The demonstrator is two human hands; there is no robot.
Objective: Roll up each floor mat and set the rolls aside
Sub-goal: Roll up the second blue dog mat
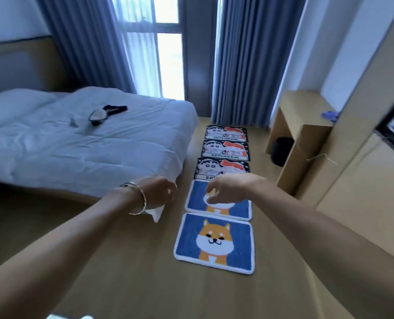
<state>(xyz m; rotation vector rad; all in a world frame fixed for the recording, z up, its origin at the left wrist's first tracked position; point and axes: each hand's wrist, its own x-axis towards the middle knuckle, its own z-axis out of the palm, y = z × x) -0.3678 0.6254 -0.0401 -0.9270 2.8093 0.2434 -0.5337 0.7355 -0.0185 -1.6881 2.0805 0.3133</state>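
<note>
Head view
Mats: five flat rectangular fabric floor mats in a row on the wooden floor point(126, 261) beside the white bed point(87, 143): nearest blue dog-print mat point(215, 244), second blue dog-print mat point(237, 209), three black cartoon mats point(226, 149) beyond.
Left hand point(161, 192): empty, fingers loosely curled, silver bangle point(140, 199) on wrist.
Right hand point(223, 189): empty, fingers spread apart, above second blue mat.

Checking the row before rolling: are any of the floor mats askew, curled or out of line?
Nothing stands out. All five lie flat in one row beside the bed, two dog mats nearest, three cartoon mats beyond; none rolled yet.
</note>
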